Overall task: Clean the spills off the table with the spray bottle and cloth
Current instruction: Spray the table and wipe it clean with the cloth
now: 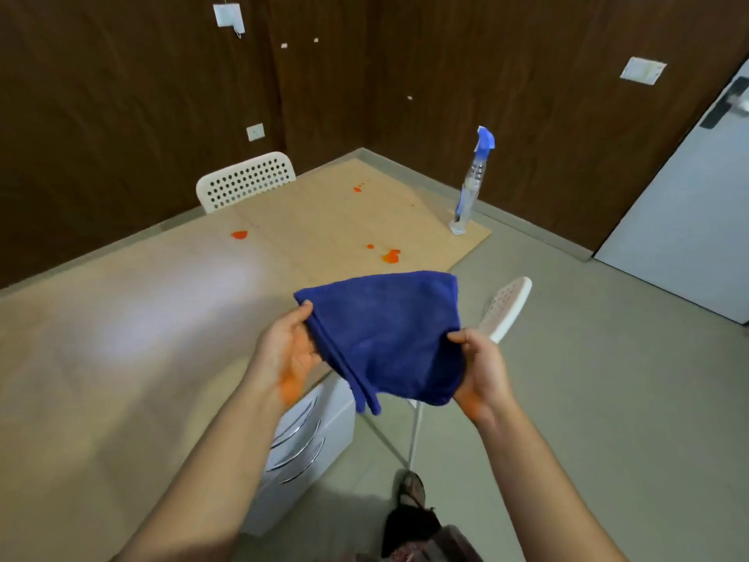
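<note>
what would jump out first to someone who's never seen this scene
The blue cloth, held up mid-frame between the left grip and right grip, catches the eye first. Behind it, orange spills dot the light wooden table: one near its right edge, one towards the white chair, and smaller spots further back. A spray bottle with a blue head stands upright at the table's far right corner.

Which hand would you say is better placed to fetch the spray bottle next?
Right, probably. The spray bottle stands at the far right corner of the table, on the right hand's side; the left hand can hold the cloth alone.
</note>
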